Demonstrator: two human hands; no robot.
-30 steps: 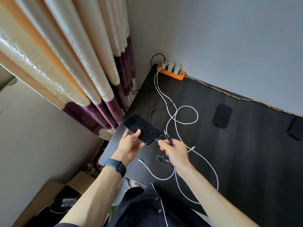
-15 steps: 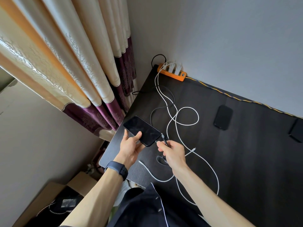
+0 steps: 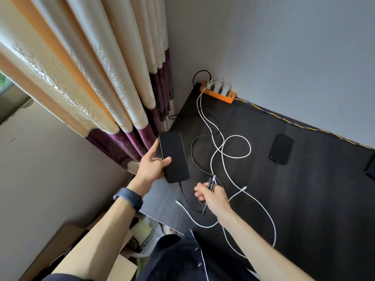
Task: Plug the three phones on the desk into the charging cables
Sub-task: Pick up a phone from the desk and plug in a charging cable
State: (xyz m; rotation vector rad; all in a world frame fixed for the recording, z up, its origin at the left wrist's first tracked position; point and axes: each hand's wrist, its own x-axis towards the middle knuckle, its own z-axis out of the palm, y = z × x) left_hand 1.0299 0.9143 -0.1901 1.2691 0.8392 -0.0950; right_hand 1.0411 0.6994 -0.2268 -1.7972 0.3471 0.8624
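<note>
The left hand [image 3: 151,166] is holding the black slab phone [image 3: 174,157] over the dark tabletop [image 3: 304,199] edge, its grip pinching the sides, the black cable [image 3: 183,192] now seated in its port. The right hand [image 3: 213,196], drawn back since earlier, is loosely pinching spare connectors [image 3: 211,182], likely sorting the next lead.

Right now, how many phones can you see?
3: one phone held in the left hand with a black cable plugged in, one lying mid-desk, one cut off at the right edge.
</note>
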